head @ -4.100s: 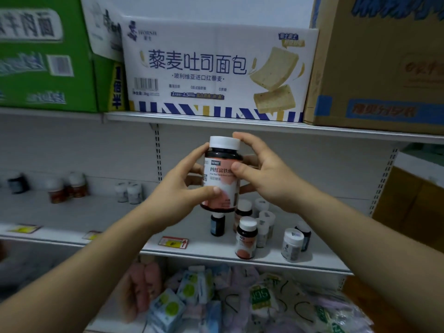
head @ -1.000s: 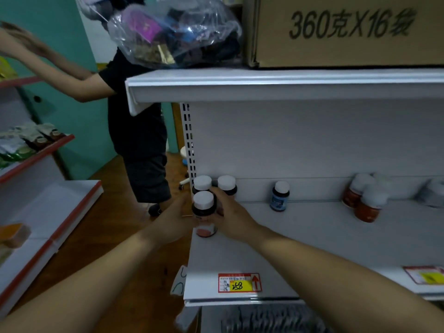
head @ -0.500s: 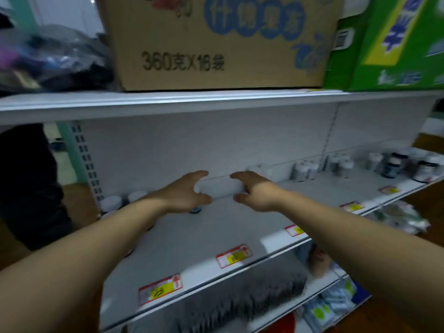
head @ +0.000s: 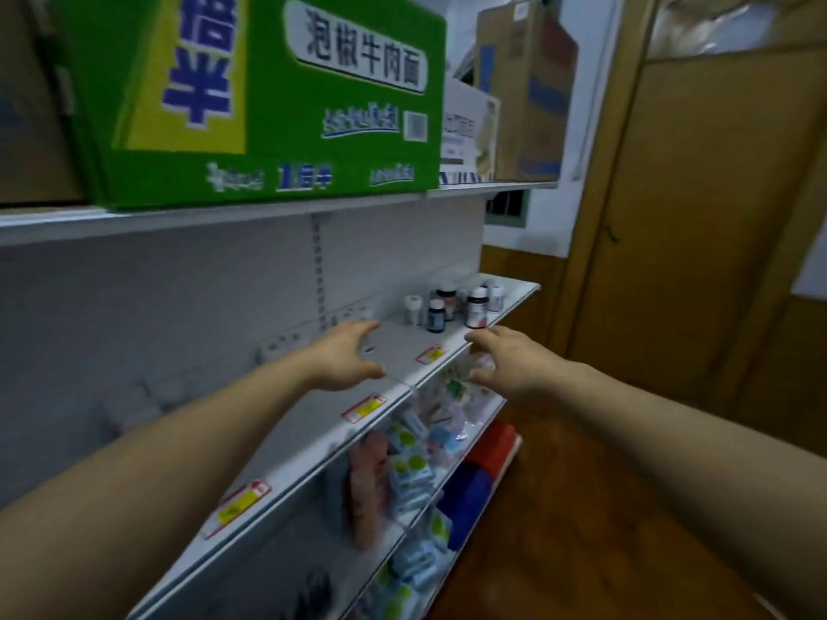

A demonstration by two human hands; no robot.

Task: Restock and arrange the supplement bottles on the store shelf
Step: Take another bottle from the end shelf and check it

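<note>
At the far end of the long white metal shelf [head: 313, 422], a small bunch of little supplement bottles with white caps [head: 452, 306] stands upright, close together and near the front edge. Both hands reach toward them and hold nothing. The left hand [head: 347, 358] is over the shelf, fingers spread wide. The right hand [head: 505, 358] is just past the front edge, fingers loose and a bit bent. A hand coming in too fast could bump one bottle, and that one could knock the others over or off onto the brown wooden floor [head: 581, 507]

floor [head: 577, 507]: dark wood — glossy | wall panelling [head: 698, 226]: tan wood
</note>
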